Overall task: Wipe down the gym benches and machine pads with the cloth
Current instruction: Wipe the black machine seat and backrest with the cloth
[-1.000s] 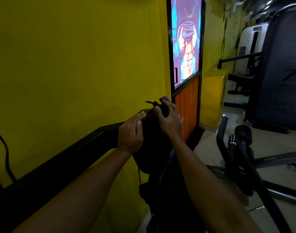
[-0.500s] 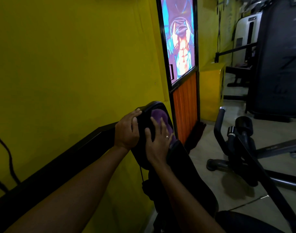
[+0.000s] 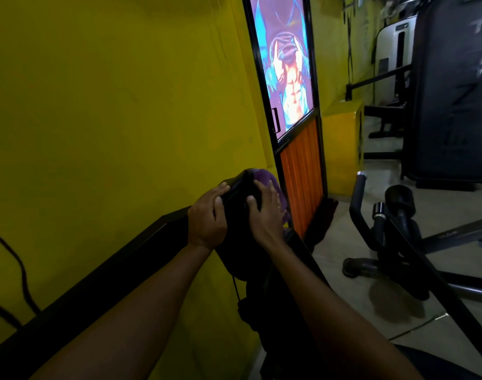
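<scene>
Both arms stretched forward, my left hand point(image 3: 207, 218) curled round the edge of the black pad point(image 3: 236, 193), my right hand point(image 3: 267, 209) flat, fingers spread, pressing the purple cloth point(image 3: 264, 176) onto it

Blk pad point(image 3: 241, 256), purple cloth point(image 3: 263, 176) on top

The cloth point(image 3: 265, 176) lies on the pad point(image 3: 238, 189) under the right hand point(image 3: 264, 213), left hand point(image 3: 207, 222) beside it.

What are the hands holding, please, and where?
The left hand grips the black pad by its upper edge; the right hand presses the purple cloth against it.
</scene>
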### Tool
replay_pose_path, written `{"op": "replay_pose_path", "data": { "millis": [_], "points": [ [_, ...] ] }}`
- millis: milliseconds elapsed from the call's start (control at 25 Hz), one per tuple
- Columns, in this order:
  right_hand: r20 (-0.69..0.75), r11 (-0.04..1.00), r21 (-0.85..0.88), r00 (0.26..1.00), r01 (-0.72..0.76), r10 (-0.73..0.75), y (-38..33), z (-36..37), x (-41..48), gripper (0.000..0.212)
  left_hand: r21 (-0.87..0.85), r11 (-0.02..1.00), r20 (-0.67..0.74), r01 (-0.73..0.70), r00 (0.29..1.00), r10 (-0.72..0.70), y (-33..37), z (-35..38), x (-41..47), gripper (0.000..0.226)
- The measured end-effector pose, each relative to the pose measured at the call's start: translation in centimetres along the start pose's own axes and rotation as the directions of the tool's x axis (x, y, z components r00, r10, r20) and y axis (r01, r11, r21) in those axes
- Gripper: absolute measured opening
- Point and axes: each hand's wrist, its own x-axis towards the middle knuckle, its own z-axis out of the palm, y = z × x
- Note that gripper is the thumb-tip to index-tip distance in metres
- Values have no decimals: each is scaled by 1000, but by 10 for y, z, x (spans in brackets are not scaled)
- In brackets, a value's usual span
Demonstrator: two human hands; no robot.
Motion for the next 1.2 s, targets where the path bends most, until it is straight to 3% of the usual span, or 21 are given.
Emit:
{"op": "replay_pose_path", "data": {
  "millis": [120,200,280,400,480,600,720,800,920,960,1000,1080,1200],
  "points": [
    [15,965,54,966,258,-259,-8,11,-63,50,16,1000,5,-7,1000,7,-2,0,2,50],
    [41,943,64,943,327,-329,20,6,-79,57,8,1000,-1,-22,1000,22,-2,0,1,50],
    [13,967,49,968,252,-252,47,-4,-57,62,5,1000,-3,-24,1000,24,-1,1,0,50],
    [-70,994,88,995,-67,73,37,-7,-15,67,42,999,12,-32,999,32,-3,1,2,50],
    [-60,990,92,992,-108,114,8,3,-22,67,84,995,43,-43,998,40,-4,1,1,49],
    [-9,987,60,989,147,-146,-17,15,-79,61,124,992,121,-12,993,-3,0,-2,2,51],
    [90,952,-61,952,299,-293,15,3,-106,62,158,987,208,17,977,-50,5,-8,1,47],
    [97,976,-78,975,205,-197,34,-5,-86,63,186,982,264,10,963,-60,8,-13,4,48],
    [25,976,84,980,-201,199,10,-6,-56,59,223,975,309,1,948,-71,11,-16,6,49],
    [31,964,93,968,-250,248,-7,-1,-58,57,225,974,307,7,949,-77,11,-16,6,49],
    [39,973,72,976,-219,216,-22,6,-67,58,223,975,302,10,950,-79,11,-16,6,49],
    [75,1000,23,997,18,-19,-36,13,-99,66,205,979,294,0,954,-62,9,-15,5,48],
    [145,959,-100,958,265,-249,0,6,-121,76,208,978,296,3,953,-66,8,-15,5,47]
  ]
}}
